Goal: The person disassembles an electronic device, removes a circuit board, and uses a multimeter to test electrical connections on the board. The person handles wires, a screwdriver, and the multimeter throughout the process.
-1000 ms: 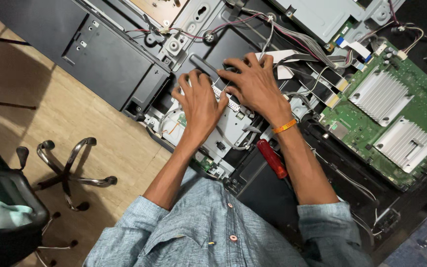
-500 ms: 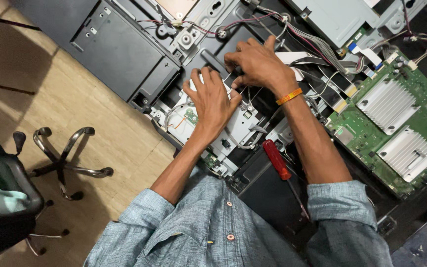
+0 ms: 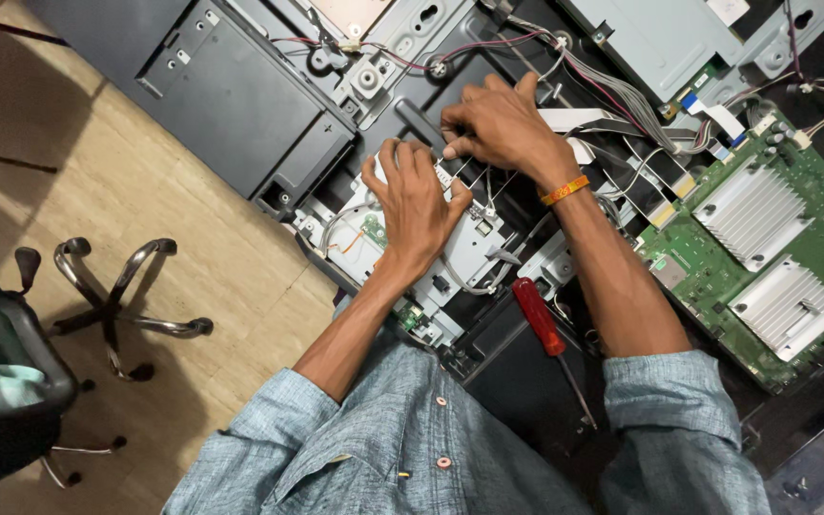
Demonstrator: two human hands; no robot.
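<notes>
My left hand (image 3: pixel 417 205) lies palm down on a grey metal module (image 3: pixel 474 253) inside an opened electronic device, its fingers pressing on the module's top. My right hand (image 3: pixel 498 124), with an orange band at the wrist, sits just beyond it, fingertips pinched at thin white wires or a small connector at the module's upper edge. What exactly the fingers pinch is hidden. A red-handled screwdriver (image 3: pixel 541 319) lies loose on the black chassis between my forearms.
A green circuit board (image 3: pixel 717 277) with two finned heat sinks (image 3: pixel 751 205) lies to the right. Grey ribbon cables (image 3: pixel 622 95) and coloured wires run across the top. A black cover panel (image 3: pixel 231 95) lies at upper left. A chair base (image 3: pixel 121 296) stands on the wooden floor.
Both hands stay on the module; the right hand's fingers have drawn together at the wires. The view has shifted slightly as my head moved.
</notes>
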